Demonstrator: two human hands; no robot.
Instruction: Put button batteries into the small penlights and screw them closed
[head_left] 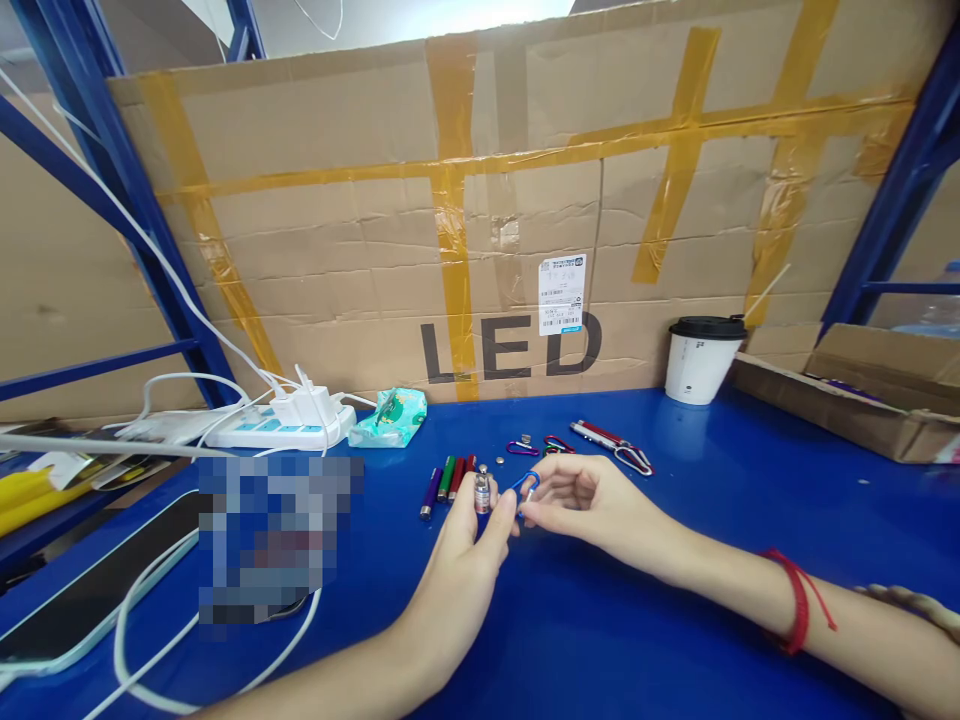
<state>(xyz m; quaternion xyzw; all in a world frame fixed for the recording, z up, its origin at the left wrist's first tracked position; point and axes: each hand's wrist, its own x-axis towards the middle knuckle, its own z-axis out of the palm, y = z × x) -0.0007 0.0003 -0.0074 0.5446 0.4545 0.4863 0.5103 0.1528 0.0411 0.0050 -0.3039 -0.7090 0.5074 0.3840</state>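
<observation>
**benchlurker:** Any readable text? I only get "LED" in big dark letters on the taped brown cardboard sheet (pixel 510 220) at the back, plus a white barcode sticker (pixel 562 293) whose print is too small to read.

**tinkr_09:** Same here, and the phone screen is blurred out. Left hand (pixel 457 580) has its fingers pinched shut on a small silver metal cylinder (pixel 482 492), held upright just above the glossy blue bench (pixel 675 600). Right hand (pixel 577 500) has its fingertips closed on a blue carabiner clip (pixel 525 483), touching the cylinder.

**benchlurker:** And around them?

**tinkr_09:** Coloured pen-like tubes (pixel 446 482) just left of the cylinder, more clips behind, a white paper cup with black lid (pixel 700 360), a white power strip (pixel 277 428), and blue steel shelving uprights on both sides.
</observation>
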